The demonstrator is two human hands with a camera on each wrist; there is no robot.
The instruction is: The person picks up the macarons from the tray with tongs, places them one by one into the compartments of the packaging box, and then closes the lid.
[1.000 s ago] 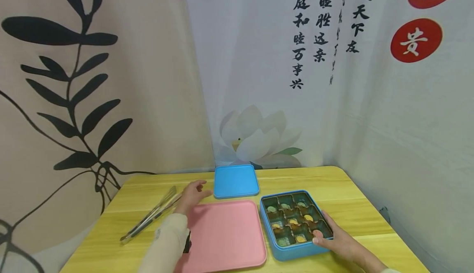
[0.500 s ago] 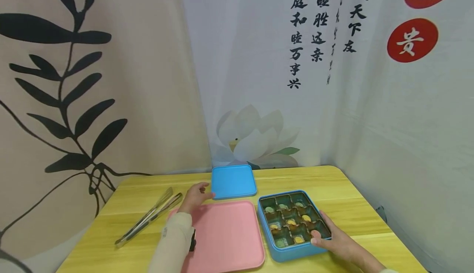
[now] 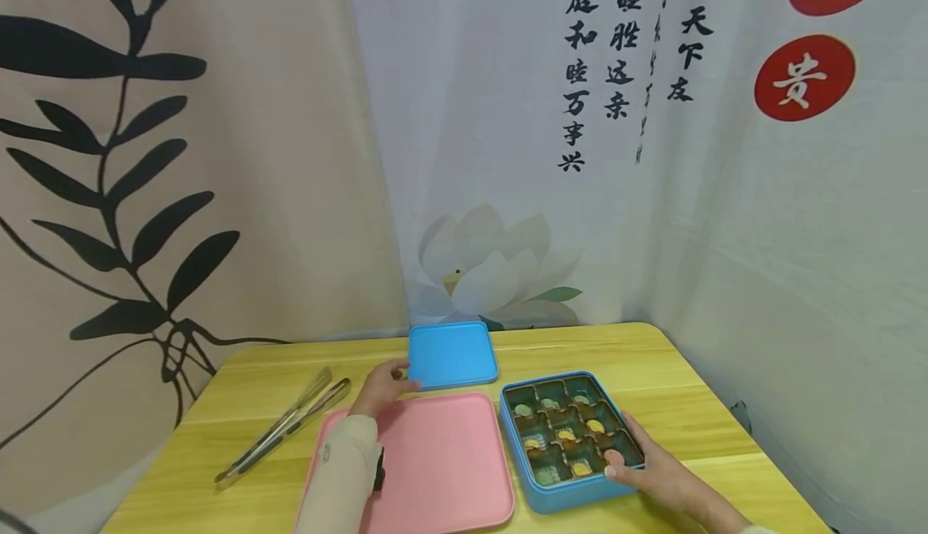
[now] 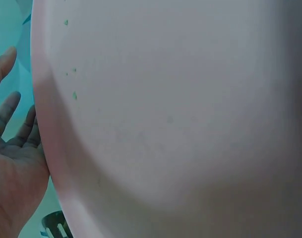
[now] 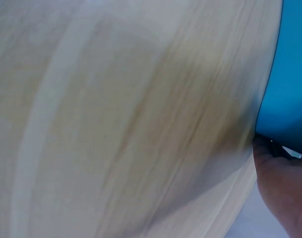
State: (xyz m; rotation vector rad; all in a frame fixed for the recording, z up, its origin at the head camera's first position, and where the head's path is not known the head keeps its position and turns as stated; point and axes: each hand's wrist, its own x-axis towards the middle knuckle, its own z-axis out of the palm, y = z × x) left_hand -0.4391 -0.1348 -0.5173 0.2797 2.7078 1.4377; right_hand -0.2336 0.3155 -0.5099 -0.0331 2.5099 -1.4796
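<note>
My left hand (image 3: 382,387) is at the left edge of a flat blue lid (image 3: 453,354), its fingertips at or very near that edge. In the left wrist view the left hand (image 4: 17,183) shows loosely spread fingers beside the pink tray. My right hand (image 3: 663,469) holds a blue box (image 3: 573,498) at its right side, thumb over the near right corner. Inside the box is a brown divided insert with several compartments, each with a small piece in it: green, yellow or pink. The right wrist view shows the blue box (image 5: 294,74) and part of the right hand (image 5: 284,193).
A pink tray (image 3: 449,461) lies under my left forearm, left of the box; small green specks show on it in the left wrist view. Metal tongs (image 3: 279,429) rest on the yellow wood-grain table (image 3: 181,469) at the left. A printed curtain (image 3: 493,155) hangs behind the table.
My left hand has moved right, closer to the lid, until its fingertips meet the lid's left edge. The view has turned slightly. The right hand stays on the box.
</note>
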